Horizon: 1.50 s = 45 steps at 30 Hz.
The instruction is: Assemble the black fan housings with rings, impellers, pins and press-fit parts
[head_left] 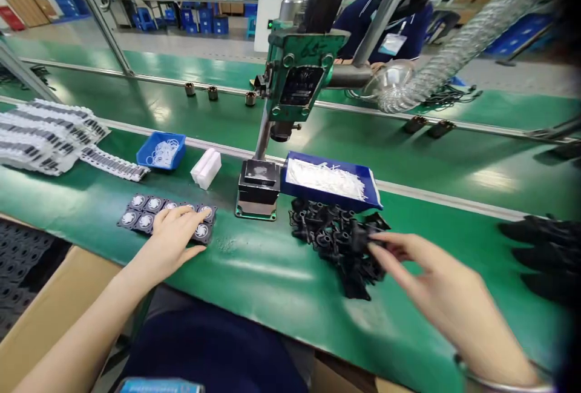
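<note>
My left hand (pixel 177 232) rests with its fingers spread over two rows of small square black frames with white spiral centres (pixel 146 221), covering several of them. On the right, my right hand (pixel 420 269) pinches a black plastic part (pixel 362 237) between thumb and fingers, at the edge of a heap of similar black plastic parts (pixel 323 232). That part is blurred, so its exact shape is hard to make out. Between my hands stands a green bench press (pixel 299 72) above a black block on a base (pixel 258 190).
Behind the heap sits a blue tray (pixel 374 190) of thin white strips. Further left are a white block (pixel 206 169), a blue bin (pixel 144 157) of white rings and stacked white-and-black strips (pixel 40 135). Dark pieces (pixel 544 254) lie far right. Another person (pixel 385 26) is across the bench.
</note>
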### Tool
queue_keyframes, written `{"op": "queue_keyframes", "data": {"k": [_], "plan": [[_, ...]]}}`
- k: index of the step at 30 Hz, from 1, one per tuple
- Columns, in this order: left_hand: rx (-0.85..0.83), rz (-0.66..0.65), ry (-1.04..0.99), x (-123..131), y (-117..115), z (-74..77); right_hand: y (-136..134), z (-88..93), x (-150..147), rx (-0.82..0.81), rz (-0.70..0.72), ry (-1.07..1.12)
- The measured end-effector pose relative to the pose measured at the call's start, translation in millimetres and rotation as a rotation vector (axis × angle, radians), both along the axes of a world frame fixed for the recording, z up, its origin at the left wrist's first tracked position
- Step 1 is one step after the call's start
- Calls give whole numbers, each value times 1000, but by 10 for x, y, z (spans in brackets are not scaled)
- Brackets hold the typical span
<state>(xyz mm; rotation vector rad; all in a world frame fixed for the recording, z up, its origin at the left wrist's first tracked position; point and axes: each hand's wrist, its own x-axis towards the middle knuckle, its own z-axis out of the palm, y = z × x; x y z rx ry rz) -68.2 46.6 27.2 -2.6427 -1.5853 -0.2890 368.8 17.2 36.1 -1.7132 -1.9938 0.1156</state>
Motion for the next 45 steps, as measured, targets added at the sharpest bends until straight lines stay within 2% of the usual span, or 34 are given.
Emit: {"op": "queue_keyframes", "data": {"k": [2,4,6,9,15,18,22,24,27,32,39,45], "plan": [[16,-21,26,-5,12,-34,-92,-106,-449,-75,235,88],[32,-35,25,-4,22,-63,-131,-300,-836,-157,367,151],[32,-66,-9,4,16,-87,-142,-506,-1087,-209,379,217],[-40,-167,-145,83,-52,-136,-154,-708,-1225,-234,298,322],[-407,-263,-532,566,-240,-381,-147,-837,-1204,-196,239,489],[-504,-228,-739,789,-260,-545,-120,-814,-1162,-180,232,523],[-603,-143,-933,915,-272,-697,-110,-573,-1137,-77,146,507],[-630,-136,-981,923,-280,-732,-118,-422,-1189,-50,191,505],[-602,-150,-988,912,-282,-751,-125,-293,-1340,-58,351,547],[-535,-176,-949,903,-270,-751,-98,-327,-1514,-28,434,502],[-554,-169,-930,915,-271,-743,-99,-412,-1510,-65,426,503],[-537,-252,-839,886,-214,-663,-107,-452,-1525,-126,401,548]]}}
